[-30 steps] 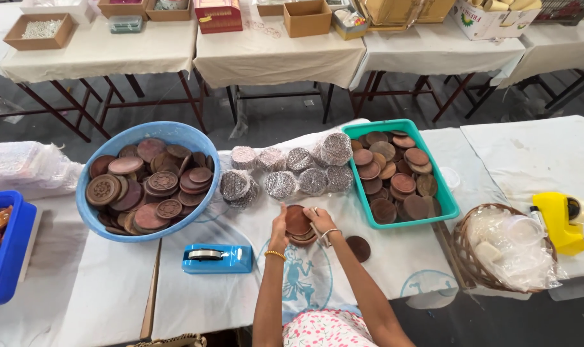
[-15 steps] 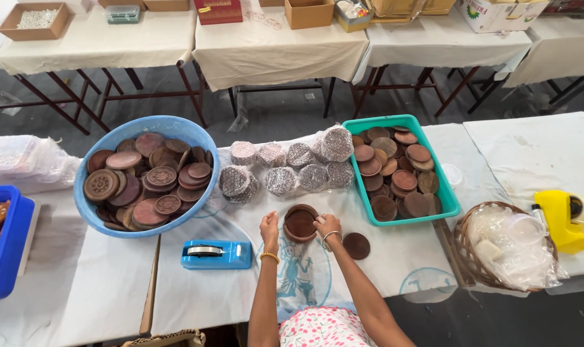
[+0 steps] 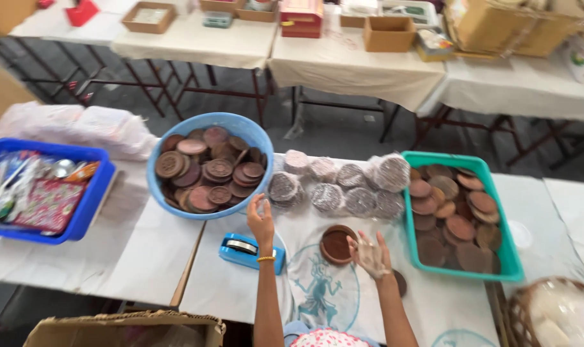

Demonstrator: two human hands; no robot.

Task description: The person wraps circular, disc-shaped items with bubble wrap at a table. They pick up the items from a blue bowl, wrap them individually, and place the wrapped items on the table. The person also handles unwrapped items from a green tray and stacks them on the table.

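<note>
The left hand is reaching up toward the rim of the blue basin of brown discs, fingers loosely apart and holding nothing. The right hand, fingers spread and empty, is hovering just beside the small stack of brown discs sitting at centre frame, as if steadying it. A blue tape dispenser is lying beside the left wrist. Wrapped disc bundles are lining up behind the stack, and a teal tray of discs is crowding the right.

Disc stack btwn basin, tray
</note>
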